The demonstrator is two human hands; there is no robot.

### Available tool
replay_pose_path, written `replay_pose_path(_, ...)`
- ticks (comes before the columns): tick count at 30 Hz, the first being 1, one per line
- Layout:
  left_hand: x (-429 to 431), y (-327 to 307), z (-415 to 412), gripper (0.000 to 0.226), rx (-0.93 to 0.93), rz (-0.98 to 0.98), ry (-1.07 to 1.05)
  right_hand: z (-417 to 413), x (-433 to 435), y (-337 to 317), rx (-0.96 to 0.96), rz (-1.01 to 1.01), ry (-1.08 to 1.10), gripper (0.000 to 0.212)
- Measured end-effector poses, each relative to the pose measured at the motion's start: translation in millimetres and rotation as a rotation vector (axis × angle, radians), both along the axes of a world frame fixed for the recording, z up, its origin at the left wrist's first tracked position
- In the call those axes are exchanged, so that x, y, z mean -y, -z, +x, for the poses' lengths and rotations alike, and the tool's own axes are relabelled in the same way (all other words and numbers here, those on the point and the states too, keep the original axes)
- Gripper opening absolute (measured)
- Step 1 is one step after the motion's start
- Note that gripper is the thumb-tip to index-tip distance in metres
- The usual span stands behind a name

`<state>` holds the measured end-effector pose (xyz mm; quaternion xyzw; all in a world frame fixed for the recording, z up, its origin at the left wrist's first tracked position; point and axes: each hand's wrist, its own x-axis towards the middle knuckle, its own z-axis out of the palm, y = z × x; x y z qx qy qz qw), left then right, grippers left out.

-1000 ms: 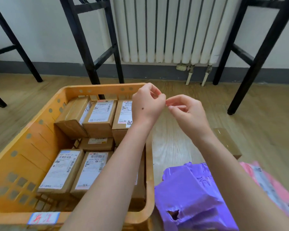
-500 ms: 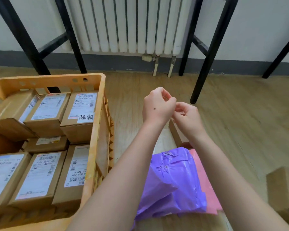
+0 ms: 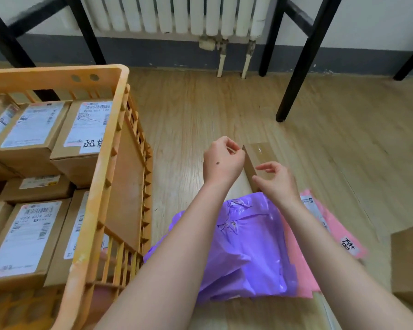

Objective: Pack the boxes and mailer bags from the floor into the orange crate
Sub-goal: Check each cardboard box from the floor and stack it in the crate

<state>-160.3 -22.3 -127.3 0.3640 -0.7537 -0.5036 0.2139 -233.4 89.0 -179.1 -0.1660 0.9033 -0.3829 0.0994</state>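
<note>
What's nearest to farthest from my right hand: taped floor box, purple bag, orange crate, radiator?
1. taped box, just beyond the right hand
2. purple bag, under the wrist
3. orange crate, to the left
4. radiator, far wall

— What's on the wooden floor [image 3: 200, 110]?
— An orange crate [image 3: 98, 177] stands at the left. Just beside it is a purple bag [image 3: 246, 248], lapping over a pink bag [image 3: 305, 270] on its right.
— Any boxes?
— A brown box [image 3: 260, 152] lies just beyond the bags. A second box [image 3: 410, 263] sits at the right edge, apart. Black legs [image 3: 293, 86] stand farther back.
</note>
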Motion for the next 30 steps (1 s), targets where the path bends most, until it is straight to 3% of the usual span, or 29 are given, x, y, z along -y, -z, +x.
replay_pose_path(4,0.3,15.6,-1.0,0.007,0.003,0.031,0.010,-6.9,-3.1,23.3,-0.064,0.174,0.047,0.062)
replay_pose_path(7,10.2,25.0,5.5,0.008,0.036,0.031,0.007,-14.7,-4.0,39.0,-0.070,0.230,0.073,0.069)
replay_pose_path(15,33.8,26.7,12.5,0.008,0.028,0.099,-0.070,-27.4,3.5,48.5,-0.018,0.292,0.159,0.058)
replay_pose_path(24,31.1,12.9,12.8,0.010,-0.049,0.175,-0.081,-18.0,17.4,30.1,-0.060,0.142,0.130,0.039)
replay_pose_path(30,29.6,-11.3,13.9,0.012,-0.164,0.246,-0.151,1.1,49.9,-9.4,-0.122,0.001,0.035,0.042)
